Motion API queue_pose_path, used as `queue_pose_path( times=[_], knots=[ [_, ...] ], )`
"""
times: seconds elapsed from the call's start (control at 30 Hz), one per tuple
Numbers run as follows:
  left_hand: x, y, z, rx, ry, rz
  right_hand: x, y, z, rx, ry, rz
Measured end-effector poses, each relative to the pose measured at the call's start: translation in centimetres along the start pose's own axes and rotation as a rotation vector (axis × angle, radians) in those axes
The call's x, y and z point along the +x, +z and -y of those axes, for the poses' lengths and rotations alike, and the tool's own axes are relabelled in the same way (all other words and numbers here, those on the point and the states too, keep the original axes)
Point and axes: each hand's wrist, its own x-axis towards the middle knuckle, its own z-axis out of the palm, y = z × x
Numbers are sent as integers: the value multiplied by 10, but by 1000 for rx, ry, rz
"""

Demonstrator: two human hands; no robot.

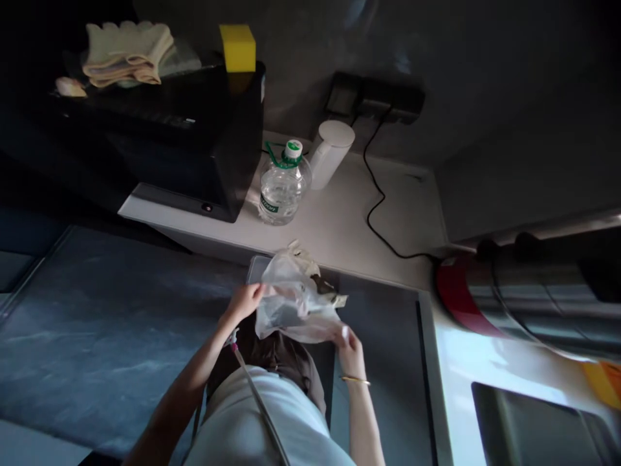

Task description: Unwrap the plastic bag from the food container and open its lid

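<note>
Crinkled clear plastic bag point(295, 304), thin and glossy with dark scraps showing through, hangs between your two hands above the dark floor, just in front of the pale bench point(339, 220). Your left hand point(245, 301) has its fingers clenched on the bag's left edge; your right hand point(350, 349), with a slim gold bangle point(356, 380) at the wrist, grasps its lower right corner. On the bench stand a rounded clear water bottle point(283, 184) with a green-ringed cap, a smooth white cylinder point(330, 154), a black cable point(376, 200) and a boxy black appliance point(194, 142) topped by a yellow sponge point(237, 47) and folded cream cloths point(127, 53).
</note>
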Motion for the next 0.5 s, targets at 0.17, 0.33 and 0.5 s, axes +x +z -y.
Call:
queue_pose_path(
  times=[0.17, 0.33, 0.5],
  knots=[
    [-11, -41, 46, 198, -350, 52, -2, 3, 20, 293, 138, -41],
    [-29, -65, 51, 421, -373, 202, -33, 28, 37, 407, 278, 160],
    [-25, -40, 18, 330, 261, -13, -24, 62, 32, 425, 303, 144]
  ],
)
